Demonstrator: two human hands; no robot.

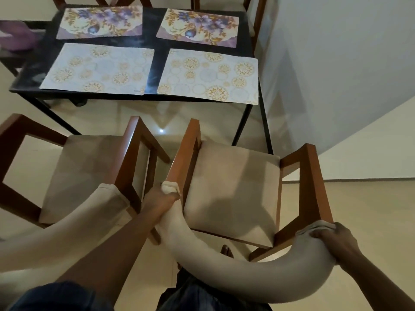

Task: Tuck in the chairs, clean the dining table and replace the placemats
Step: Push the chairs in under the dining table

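Two wooden chairs with beige seats stand pulled out from the black dining table [155, 63]. My left hand [160, 199] grips the left end of the padded backrest [224, 261] of the right chair [233, 189]. My right hand [332, 241] grips the backrest's right end. The left chair [83, 173] stands beside it, untouched. Several placemats lie on the table: two pale ones with gold circles [98, 68] [208, 75] near me, two purple floral ones [101, 22] [198, 26] farther away.
A white wall [336, 63] runs close along the table's right side. More chairs stand at the table's far edge [253, 10]. A purple cushioned seat [15, 34] is at the far left. My foot [226, 251] shows under the right chair on the tiled floor.
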